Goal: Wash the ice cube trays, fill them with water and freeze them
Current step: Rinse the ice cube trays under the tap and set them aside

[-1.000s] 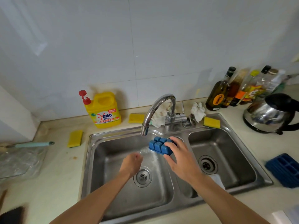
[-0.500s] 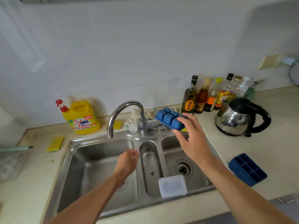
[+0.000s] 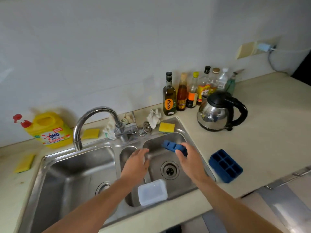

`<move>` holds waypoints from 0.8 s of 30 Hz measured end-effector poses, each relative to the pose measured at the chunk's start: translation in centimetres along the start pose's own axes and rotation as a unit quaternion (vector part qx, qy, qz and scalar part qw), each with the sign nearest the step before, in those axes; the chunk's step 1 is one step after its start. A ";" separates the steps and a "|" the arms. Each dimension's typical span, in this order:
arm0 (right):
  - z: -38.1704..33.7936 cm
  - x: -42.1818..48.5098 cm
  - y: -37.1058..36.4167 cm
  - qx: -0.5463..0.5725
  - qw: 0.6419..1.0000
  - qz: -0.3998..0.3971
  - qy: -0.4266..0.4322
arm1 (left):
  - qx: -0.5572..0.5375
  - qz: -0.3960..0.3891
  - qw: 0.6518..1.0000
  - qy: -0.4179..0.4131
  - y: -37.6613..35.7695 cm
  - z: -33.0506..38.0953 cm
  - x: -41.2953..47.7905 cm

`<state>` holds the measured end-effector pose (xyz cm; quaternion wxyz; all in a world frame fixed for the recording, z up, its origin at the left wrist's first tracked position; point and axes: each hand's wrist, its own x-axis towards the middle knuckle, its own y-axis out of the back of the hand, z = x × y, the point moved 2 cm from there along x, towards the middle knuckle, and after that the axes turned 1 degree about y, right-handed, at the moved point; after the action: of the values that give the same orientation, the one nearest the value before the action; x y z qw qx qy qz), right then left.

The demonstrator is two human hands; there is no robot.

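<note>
- Pale countertop (image 3: 262, 148) runs along the white tiled wall and turns a corner on your right.
- Stainless sink (image 3: 80, 150) set into it: large left basin, narrow middle trough, right basin. Curved faucet (image 3: 94, 113) points over the left basin.
- Steel kettle (image 3: 217, 113) with black handle stands on the counter, right of the sink.
- Yellow OMO detergent jug (image 3: 50, 130) stands at the back left, near the wall.
- Blue ice cube tray on the counter (image 3: 225, 165) lies cups up, just beside the sink's right rim.
- White plastic container (image 3: 152, 192) sits at the front of the middle trough.
- Your left hand (image 3: 136, 163) hovers over the divider by the right basin, fingers spread, holding nothing.
- Your right hand (image 3: 191, 163) grips the second blue ice cube tray (image 3: 171, 146) by its near end, tilted, in the air over the right basin.
- Yellow sponge (image 3: 166, 127) rests on the sink's back right corner.
</note>
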<state>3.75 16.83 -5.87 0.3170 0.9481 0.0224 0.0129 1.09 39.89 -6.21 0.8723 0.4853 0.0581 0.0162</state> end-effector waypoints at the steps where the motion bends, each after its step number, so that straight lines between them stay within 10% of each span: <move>1: 0.2 0.2 0.4 0.028 0.999 0.009 -0.025 | 0.021 0.010 0.999 -0.044 -0.5 0.8 0.3; 5: 0.6 1.6 1.6 0.192 0.959 -0.070 -0.194 | 0.167 0.067 0.951 -0.253 -2.6 4.3 2.2; 11: 2.3 4.0 4.1 0.269 0.915 -0.100 -0.283 | 0.209 0.059 0.914 -0.342 -5.8 7.5 6.2; 16: 4.3 5.5 6.0 -0.052 0.983 -0.055 -0.170 | 0.173 -0.036 0.944 -0.279 -8.1 7.0 9.4; 24: 10.2 4.1 9.1 -0.363 0.889 -0.241 -0.139 | 0.228 -0.117 0.955 -0.147 -11.9 4.5 11.2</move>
<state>8.52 3.66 -8.52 0.6319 0.7247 0.1997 -0.1886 12.44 30.70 -14.92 0.7333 0.6579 -0.0123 -0.1710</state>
